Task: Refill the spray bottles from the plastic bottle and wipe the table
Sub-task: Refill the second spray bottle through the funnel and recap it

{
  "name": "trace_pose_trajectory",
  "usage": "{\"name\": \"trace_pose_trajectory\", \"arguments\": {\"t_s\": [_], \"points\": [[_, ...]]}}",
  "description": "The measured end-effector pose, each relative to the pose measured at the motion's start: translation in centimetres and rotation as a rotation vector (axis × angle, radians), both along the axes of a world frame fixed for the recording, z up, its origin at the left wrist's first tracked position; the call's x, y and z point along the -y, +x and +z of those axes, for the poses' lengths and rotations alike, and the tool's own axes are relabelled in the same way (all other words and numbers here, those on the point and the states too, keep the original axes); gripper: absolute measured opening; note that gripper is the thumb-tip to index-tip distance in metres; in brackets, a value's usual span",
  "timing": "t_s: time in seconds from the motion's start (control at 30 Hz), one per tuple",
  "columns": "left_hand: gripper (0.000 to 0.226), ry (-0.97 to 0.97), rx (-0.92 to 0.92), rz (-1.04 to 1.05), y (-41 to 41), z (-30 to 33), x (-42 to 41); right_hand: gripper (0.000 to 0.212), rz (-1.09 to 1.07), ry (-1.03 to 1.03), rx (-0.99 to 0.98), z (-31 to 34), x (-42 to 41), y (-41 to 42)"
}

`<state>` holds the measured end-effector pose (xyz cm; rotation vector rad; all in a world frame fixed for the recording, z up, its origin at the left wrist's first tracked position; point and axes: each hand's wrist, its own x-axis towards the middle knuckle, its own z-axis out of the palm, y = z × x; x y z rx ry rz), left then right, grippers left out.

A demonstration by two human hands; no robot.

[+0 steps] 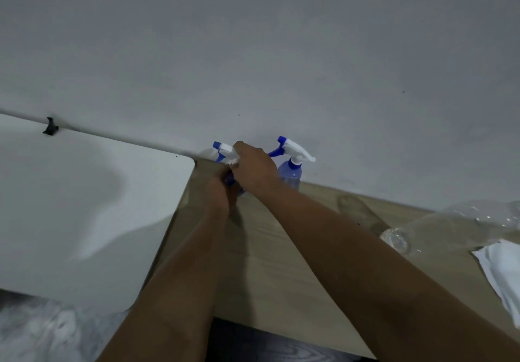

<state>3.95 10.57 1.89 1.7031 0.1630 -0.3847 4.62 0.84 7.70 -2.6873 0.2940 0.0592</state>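
Both my arms reach to the far edge of the wooden table (275, 271), close to the grey wall (253, 38). My right hand (254, 166) curls over the white and blue trigger head of the left spray bottle (225, 152) and grips it. My left hand (221, 190) is lower and wraps around the blue body of the same bottle. The second spray bottle (291, 169) stands upright just to the right, against the wall. A clear plastic bottle (450, 223) lies on its side at the right. A white cloth (503, 274) lies near it, closer to me. A white board (84, 207) adjoins the table on the left.
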Motion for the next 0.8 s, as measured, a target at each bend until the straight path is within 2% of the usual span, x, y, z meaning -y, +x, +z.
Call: {"name": "trace_pose_trajectory", "arguments": {"t_s": [0.07,0.17,0.23,0.3,0.4,0.57,0.67,0.73,0.8], "points": [[0.019,-0.051,0.089,0.003,-0.3,0.8,-0.3,0.017,-0.059,0.132,0.068,0.1,0.0,-0.6],[0.018,0.130,0.265,-0.154,-0.9,1.3,-1.8,0.020,-0.143,0.367,0.109,1.2,-0.1,-2.6],[0.015,0.178,0.349,-0.233,-1.7,0.3,-2.7,0.023,-0.160,0.459,0.119,1.9,-0.1,-4.5],[0.011,0.243,0.323,-0.270,-2.7,-0.4,-2.7,0.026,-0.155,0.469,0.127,2.4,0.0,-6.7],[0.029,0.386,0.337,-0.204,-7.3,4.0,-1.9,0.024,-0.194,0.520,0.159,3.0,1.1,-10.6],[0.025,0.484,0.351,-0.396,-14.5,7.3,1.3,0.022,-0.304,0.563,0.234,2.5,4.6,-18.4],[0.010,0.434,0.310,-0.464,-18.5,6.7,4.2,0.025,-0.378,0.601,0.218,1.5,7.2,-22.8],[0.016,0.368,0.261,-0.480,-20.6,5.4,6.3,0.027,-0.422,0.609,0.220,0.9,9.2,-25.6],[0.009,0.351,0.254,-0.499,-22.5,4.9,8.7,0.026,-0.470,0.582,0.226,0.3,11.1,-28.1]]}}
